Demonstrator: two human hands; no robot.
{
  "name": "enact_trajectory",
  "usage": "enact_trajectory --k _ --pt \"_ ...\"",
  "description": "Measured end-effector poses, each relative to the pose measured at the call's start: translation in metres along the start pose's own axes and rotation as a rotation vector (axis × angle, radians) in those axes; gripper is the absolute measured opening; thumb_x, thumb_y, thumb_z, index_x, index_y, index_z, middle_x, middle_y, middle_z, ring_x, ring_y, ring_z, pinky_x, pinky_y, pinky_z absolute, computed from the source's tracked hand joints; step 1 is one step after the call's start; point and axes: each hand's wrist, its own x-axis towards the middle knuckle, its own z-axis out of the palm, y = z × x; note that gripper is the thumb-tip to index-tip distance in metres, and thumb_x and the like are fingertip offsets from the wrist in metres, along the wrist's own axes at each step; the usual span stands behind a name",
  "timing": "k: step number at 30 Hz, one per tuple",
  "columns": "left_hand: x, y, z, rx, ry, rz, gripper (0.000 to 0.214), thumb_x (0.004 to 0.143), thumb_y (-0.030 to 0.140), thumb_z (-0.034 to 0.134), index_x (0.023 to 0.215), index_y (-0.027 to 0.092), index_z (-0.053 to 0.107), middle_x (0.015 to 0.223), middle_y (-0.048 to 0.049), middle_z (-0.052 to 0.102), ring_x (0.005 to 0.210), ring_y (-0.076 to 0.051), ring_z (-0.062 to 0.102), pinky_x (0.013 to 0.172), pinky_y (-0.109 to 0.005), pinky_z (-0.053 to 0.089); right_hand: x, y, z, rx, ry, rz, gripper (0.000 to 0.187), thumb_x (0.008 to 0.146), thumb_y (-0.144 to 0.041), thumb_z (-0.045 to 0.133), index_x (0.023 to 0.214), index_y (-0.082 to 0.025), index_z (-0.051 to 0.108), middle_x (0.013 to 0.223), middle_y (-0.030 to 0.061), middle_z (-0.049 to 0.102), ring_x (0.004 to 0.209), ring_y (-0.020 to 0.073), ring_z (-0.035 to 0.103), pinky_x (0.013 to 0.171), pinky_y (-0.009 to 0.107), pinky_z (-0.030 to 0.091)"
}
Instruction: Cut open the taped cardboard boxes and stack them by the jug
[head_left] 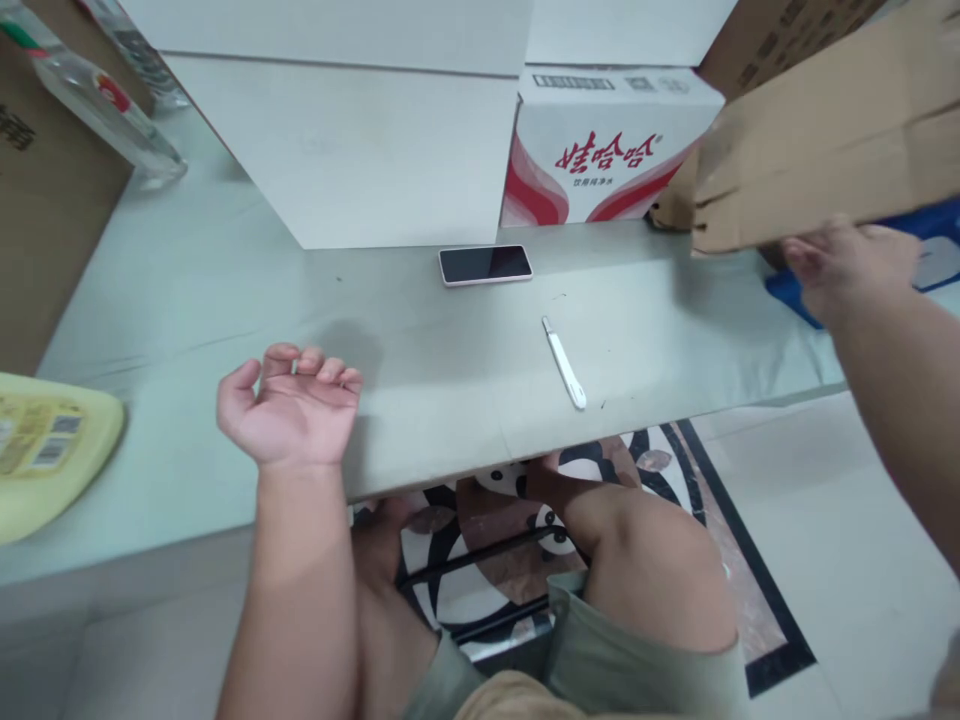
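Observation:
Palm up over the left of the table, my left hand [296, 405] holds nothing, its fingers apart and loosely bent. At the right, my right hand [855, 265] grips the lower edge of a brown cardboard piece [825, 150], which is tilted and raised off the table. Part of that hand's grip is hidden. On the table between my hands lies a slim white craft knife [564, 365], with no blade that I can make out. Behind it rests a phone [486, 265] with a dark screen.
White boxes [360, 150] and a red-and-white water carton [600, 150] stand along the back of the pale table [435, 400]. A clear bottle [112, 110] and a yellow container [56, 455] are at the left. A blue package [934, 245] sits under the cardboard.

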Motion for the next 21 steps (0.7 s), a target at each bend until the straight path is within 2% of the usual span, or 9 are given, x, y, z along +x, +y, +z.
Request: enact_trajectory --k 2,4,7,10,13,16,21 --pt "-0.001 0.001 0.003 0.025 -0.018 -0.008 0.015 0.068 0.037 0.065 0.068 0.023 0.058 0.062 -0.0004 0.049 0.053 -0.011 0.045 0.051 -0.028 0.046 0.002 0.01 0.019 -0.089 -0.098 0.037 0.036 0.093 -0.059 0.065 0.103 -0.025 0.068 0.085 0.0123 0.078 0.08 0.0248 0.08 0.063 0.036 0.067" --pt "-0.001 0.002 0.006 0.05 -0.017 -0.008 0.015 0.07 0.038 0.065 0.067 0.025 0.059 0.063 -0.0013 0.051 0.053 -0.011 0.044 0.052 -0.029 0.046 -0.004 0.027 0.031 -0.144 -0.139 0.068 0.033 0.092 -0.054 0.068 0.102 -0.023 0.069 0.087 0.0125 0.078 0.081 0.0244 0.08 0.069 0.038 0.068" --pt "0.001 0.002 0.011 0.033 0.001 -0.024 0.014 0.073 0.037 0.063 0.066 0.025 0.058 0.062 -0.0015 0.051 0.052 -0.012 0.044 0.051 -0.03 0.045 -0.015 0.051 0.04 -0.217 -0.175 0.138 0.017 0.094 -0.036 0.069 0.095 -0.019 0.068 0.086 0.0119 0.077 0.074 0.0202 0.077 0.073 0.037 0.068" --pt "0.0 0.001 0.011 -0.044 -0.009 -0.035 0.018 0.073 0.039 0.06 0.067 0.022 0.055 0.058 0.0011 0.048 0.048 -0.01 0.043 0.049 -0.027 0.043 -0.03 0.061 0.045 -0.312 -0.25 0.211 0.007 0.095 -0.018 0.065 0.091 -0.016 0.068 0.085 0.0098 0.076 0.067 0.0142 0.073 0.07 0.029 0.066" --pt "-0.004 0.005 0.004 -0.085 -0.044 -0.037 0.022 0.078 0.041 0.056 0.068 0.021 0.055 0.059 0.0023 0.047 0.047 -0.009 0.044 0.05 -0.026 0.044 -0.05 0.058 0.049 -0.394 -0.373 0.215 0.006 0.093 -0.015 0.066 0.096 -0.016 0.071 0.091 0.0099 0.077 0.073 0.015 0.074 0.071 0.028 0.065" --pt "-0.01 0.015 -0.007 -0.138 -0.05 -0.048 0.027 0.084 0.041 0.048 0.068 0.02 0.056 0.06 0.0013 0.047 0.048 -0.01 0.046 0.051 -0.027 0.045 -0.07 0.045 0.059 -0.516 -0.503 0.151 0.011 0.089 -0.021 0.068 0.099 -0.018 0.07 0.098 0.0101 0.077 0.081 0.0189 0.076 0.084 0.037 0.066" --pt "-0.017 0.035 -0.021 -0.253 -0.048 -0.024 0.033 0.086 0.039 0.042 0.064 0.019 0.056 0.059 0.0013 0.046 0.047 -0.011 0.046 0.049 -0.026 0.043 -0.097 0.013 0.098 -0.645 -0.675 0.003 0.016 0.092 -0.028 0.063 0.104 -0.02 0.068 0.1 0.0092 0.076 0.089 0.0219 0.075 0.095 0.044 0.062"
